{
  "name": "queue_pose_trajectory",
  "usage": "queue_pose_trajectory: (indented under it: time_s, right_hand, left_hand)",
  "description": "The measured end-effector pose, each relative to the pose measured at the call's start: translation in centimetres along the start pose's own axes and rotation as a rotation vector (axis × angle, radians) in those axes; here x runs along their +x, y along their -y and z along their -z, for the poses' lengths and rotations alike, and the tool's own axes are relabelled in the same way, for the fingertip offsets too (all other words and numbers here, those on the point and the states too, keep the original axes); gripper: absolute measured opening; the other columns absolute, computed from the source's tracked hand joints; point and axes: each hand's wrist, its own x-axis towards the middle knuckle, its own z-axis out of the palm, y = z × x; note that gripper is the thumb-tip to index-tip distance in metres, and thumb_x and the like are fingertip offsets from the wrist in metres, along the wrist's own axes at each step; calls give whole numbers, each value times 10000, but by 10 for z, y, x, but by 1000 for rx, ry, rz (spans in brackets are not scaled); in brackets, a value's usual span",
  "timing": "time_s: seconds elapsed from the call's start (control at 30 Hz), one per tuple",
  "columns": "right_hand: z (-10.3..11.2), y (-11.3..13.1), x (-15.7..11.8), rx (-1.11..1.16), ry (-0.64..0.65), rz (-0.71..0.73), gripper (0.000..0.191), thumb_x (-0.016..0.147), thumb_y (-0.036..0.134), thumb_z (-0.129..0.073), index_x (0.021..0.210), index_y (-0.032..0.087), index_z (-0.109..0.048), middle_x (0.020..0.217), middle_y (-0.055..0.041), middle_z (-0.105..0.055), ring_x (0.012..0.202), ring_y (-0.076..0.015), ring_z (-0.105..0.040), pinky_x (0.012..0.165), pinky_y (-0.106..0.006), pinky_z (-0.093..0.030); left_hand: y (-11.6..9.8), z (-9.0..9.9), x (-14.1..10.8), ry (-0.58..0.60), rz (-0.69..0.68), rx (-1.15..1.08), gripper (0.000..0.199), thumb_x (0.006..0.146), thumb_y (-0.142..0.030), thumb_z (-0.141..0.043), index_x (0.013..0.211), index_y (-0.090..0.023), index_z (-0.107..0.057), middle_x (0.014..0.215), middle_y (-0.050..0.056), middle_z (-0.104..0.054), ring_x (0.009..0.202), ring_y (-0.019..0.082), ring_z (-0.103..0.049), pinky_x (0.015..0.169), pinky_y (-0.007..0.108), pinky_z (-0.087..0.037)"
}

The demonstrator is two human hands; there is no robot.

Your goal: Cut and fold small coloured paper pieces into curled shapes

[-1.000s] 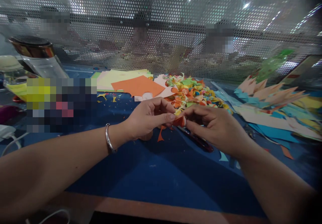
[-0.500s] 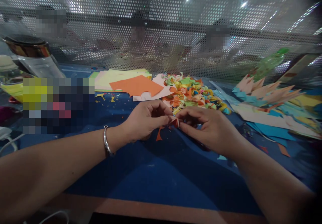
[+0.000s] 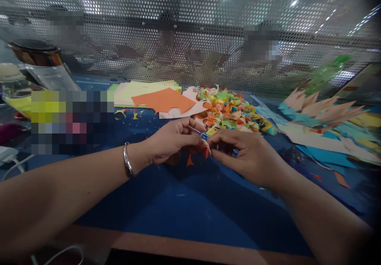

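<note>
Between both sets of fingertips is a small orange and pale pink piece of paper [image 3: 206, 149], curved or folded. My left hand [image 3: 175, 141], with a silver bracelet at the wrist, pinches it from the left. From the right, my right hand [image 3: 242, 153] pinches its other edge with thumb and forefinger. An orange paper scrap [image 3: 189, 161] lies on the blue tabletop [image 3: 178, 209] just below the left fingers. Behind the hands is a heap of small folded paper pieces [image 3: 229, 106] in many colours. A cut orange sheet [image 3: 165, 100] lies on a pale sheet at back left.
Stacked yellow and green sheets [image 3: 133, 92] lie at the back left, near a dark-lidded clear container [image 3: 47, 72]. At right stand pointed paper shapes [image 3: 309, 106] beside blue sheets [image 3: 324, 157] and a green bottle [image 3: 327, 74]. A perforated metal screen [image 3: 196, 50] runs along the back.
The small paper piece has turned between my fingers, showing its pale edge upright near the right fingertips. The view has shifted slightly; both hands stay in about the same place.
</note>
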Motion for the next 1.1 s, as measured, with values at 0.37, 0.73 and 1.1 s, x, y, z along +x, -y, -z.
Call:
queue_pose_trajectory:
  time_s: [0.37,0.73,1.1]
  right_hand:
    - [-3,0,-2,26,16,-22,104,904,270,-627,979,241,-694,752,0,-683,581,-133,-581,550,-259,-467]
    - [-4,-1,-2,-36,86,36,95,912,225,-608,941,235,-698,720,13,-663,572,-126,-573,561,-257,-433]
    - [2,1,-2,23,26,5,83,919,283,-623,936,247,-696,714,5,-651,577,-138,-559,551,-263,-451]
  left_hand:
    - [1,7,4,-14,125,-33,281,756,-59,-817,1003,-106,-693,725,39,-768,563,96,-694,595,205,-532]
    - [1,3,2,6,43,105,420,764,-47,-739,1104,-176,-529,708,-15,-739,581,151,-734,612,264,-567]
    - [-5,1,1,-61,94,-43,331,795,-52,-759,1050,-171,-583,752,12,-769,651,123,-741,705,246,-572]
